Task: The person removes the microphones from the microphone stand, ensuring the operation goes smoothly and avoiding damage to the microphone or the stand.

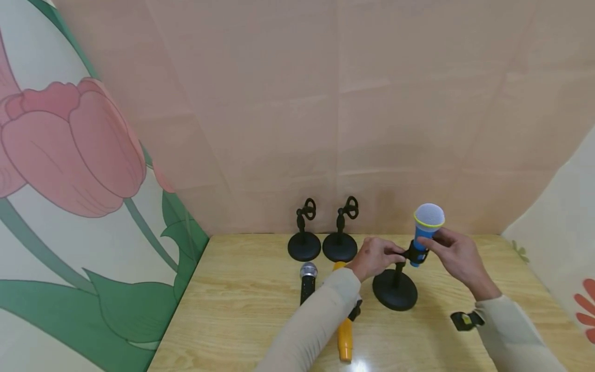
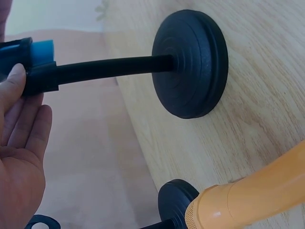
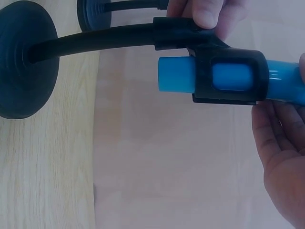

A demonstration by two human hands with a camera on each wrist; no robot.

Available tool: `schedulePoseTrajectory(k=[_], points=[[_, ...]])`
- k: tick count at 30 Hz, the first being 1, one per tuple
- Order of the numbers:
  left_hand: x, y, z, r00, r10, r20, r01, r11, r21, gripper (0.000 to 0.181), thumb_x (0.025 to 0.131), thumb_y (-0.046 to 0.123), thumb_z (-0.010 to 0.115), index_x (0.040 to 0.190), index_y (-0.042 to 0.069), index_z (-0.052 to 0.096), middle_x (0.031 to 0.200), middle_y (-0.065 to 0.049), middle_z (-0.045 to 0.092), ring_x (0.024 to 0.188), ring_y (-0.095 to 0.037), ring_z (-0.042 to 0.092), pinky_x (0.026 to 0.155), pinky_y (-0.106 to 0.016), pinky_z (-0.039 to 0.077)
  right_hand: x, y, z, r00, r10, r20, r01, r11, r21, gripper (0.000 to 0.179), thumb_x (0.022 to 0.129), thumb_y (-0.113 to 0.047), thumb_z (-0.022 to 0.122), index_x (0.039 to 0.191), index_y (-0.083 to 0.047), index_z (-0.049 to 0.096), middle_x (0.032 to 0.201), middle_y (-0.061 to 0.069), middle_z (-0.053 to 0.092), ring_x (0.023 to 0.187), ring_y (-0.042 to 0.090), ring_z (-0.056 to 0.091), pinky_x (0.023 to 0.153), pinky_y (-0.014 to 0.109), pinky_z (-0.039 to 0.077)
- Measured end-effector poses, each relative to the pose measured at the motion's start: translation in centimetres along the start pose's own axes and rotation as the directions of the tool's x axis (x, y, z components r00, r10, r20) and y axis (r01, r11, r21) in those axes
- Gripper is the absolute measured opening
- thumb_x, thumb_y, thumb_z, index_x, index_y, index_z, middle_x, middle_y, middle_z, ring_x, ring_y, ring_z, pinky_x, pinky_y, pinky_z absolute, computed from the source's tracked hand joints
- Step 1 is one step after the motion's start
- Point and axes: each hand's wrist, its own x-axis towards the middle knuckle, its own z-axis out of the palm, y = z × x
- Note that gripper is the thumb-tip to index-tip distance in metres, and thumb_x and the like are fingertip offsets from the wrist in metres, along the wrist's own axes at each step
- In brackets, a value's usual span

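Observation:
A toy microphone (image 1: pixel 423 231) with a blue body, white head and yellow ring stands upright in the clip (image 3: pixel 205 71) of a black desk stand (image 1: pixel 394 292). Its blue lower end pokes out below the clip in the right wrist view. My right hand (image 1: pixel 457 258) holds the microphone's body just under the head, thumb in front. With thumb and fingers, my left hand (image 1: pixel 372 256) grips the stand where its neck meets the clip. The round base (image 2: pixel 190 64) is down on the wooden table.
Two more black stands (image 1: pixel 304 247) (image 1: pixel 340 247) with ring-shaped holders stand along the table's back edge. A black microphone (image 1: pixel 308 284) with a silver head and an orange microphone (image 1: pixel 345 341) lie left of centre, partly behind the left forearm. A pinkish cloth (image 1: pixel 334 129) hangs behind.

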Motion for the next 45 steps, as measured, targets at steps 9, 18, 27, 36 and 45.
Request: schedulePoseTrajectory(k=[9, 18, 27, 36, 45], points=[[-0.1, 0.1, -0.1, 1.0, -0.015, 0.004, 0.015, 1.0, -0.003, 0.019, 0.088, 0.024, 0.075, 0.106, 0.021, 0.08, 0.092, 0.018, 0.074, 0.082, 0.011, 0.062, 0.074, -0.008, 0.049, 0.1, -0.2, -0.1, 1.0, -0.015, -0.01, 0.015, 1.0, 0.017, 0.039, 0.096, -0.03, 0.069, 0.117, 0.004, 0.069, 0.11, 0.024, 0.07, 0.085, -0.016, 0.053, 0.068, 0.013, 0.045], [0.0, 0.1, -0.1, 0.999, -0.034, 0.008, 0.034, 0.999, -0.007, 0.019, 0.088, 0.025, 0.075, 0.106, 0.022, 0.08, 0.092, 0.018, 0.074, 0.083, 0.009, 0.063, 0.075, -0.01, 0.05, 0.2, -0.3, -0.2, 1.0, -0.026, -0.008, 0.026, 1.0, 0.004, 0.041, 0.097, -0.03, 0.068, 0.12, 0.004, 0.068, 0.11, 0.025, 0.07, 0.085, -0.017, 0.051, 0.068, 0.013, 0.045], [0.1, 0.0, 0.0, 0.999, -0.044, 0.011, 0.044, 0.999, -0.004, 0.02, 0.088, 0.027, 0.074, 0.107, 0.022, 0.08, 0.093, 0.019, 0.073, 0.084, 0.008, 0.063, 0.077, -0.011, 0.05, 0.2, -0.8, -0.3, 1.0, -0.028, -0.007, 0.028, 1.0, 0.013, 0.042, 0.098, -0.029, 0.067, 0.122, 0.005, 0.066, 0.112, 0.027, 0.069, 0.085, -0.017, 0.051, 0.067, 0.013, 0.046], [0.0, -0.1, 0.1, 0.999, -0.046, 0.007, 0.046, 0.999, -0.016, 0.019, 0.088, 0.024, 0.076, 0.106, 0.023, 0.08, 0.093, 0.02, 0.073, 0.084, 0.009, 0.063, 0.077, -0.011, 0.051, 0.2, -1.1, -0.5, 1.0, -0.024, -0.008, 0.024, 1.0, 0.012, 0.044, 0.098, -0.029, 0.066, 0.123, 0.007, 0.065, 0.113, 0.028, 0.068, 0.085, -0.018, 0.05, 0.067, 0.011, 0.045], [-0.1, 0.0, 0.0, 1.0, -0.028, 0.01, 0.028, 1.0, -0.004, 0.019, 0.089, 0.026, 0.075, 0.107, 0.023, 0.08, 0.092, 0.02, 0.073, 0.085, 0.01, 0.062, 0.076, -0.01, 0.05, 0.6, -1.4, -0.8, 0.999, -0.053, -0.013, 0.053, 0.998, 0.018, 0.044, 0.099, -0.027, 0.066, 0.126, 0.007, 0.063, 0.117, 0.029, 0.066, 0.088, -0.019, 0.049, 0.069, 0.008, 0.043]])
